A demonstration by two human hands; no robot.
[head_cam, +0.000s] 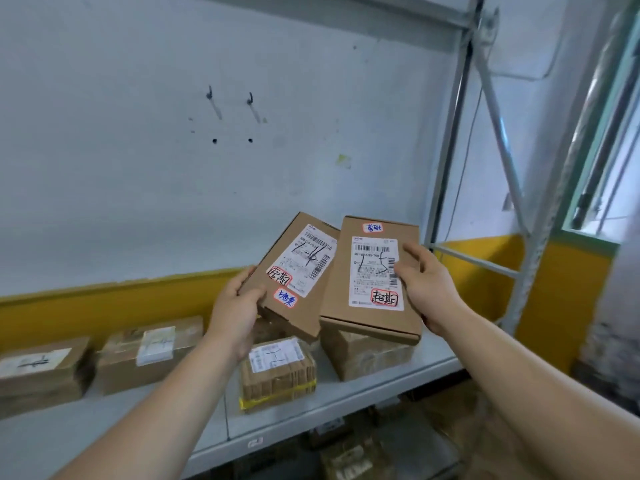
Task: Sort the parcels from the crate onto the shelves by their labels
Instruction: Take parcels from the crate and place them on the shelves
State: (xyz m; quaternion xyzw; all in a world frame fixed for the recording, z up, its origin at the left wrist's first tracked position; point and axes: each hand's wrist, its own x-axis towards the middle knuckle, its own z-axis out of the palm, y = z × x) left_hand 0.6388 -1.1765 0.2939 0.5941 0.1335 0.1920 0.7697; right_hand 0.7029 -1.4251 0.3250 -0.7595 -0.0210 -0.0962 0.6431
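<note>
One flat parcel (289,268) is gripped at its lower corner by the left hand (239,306); a second parcel (367,306) is clasped at its right edge by the right hand (427,284) — both are held over taped boxes (277,375) on the grey shelf (381,396).

Grey metal shelf (349,396) w/ 4 cardboard boxes on it in a rough row. The far-left box (38,372) & next box (149,351) sit just beside each other, white labels up. The small box (277,375) w/ yellow tape is nr the front edge, bigger box (367,355) just to its rt.
</note>
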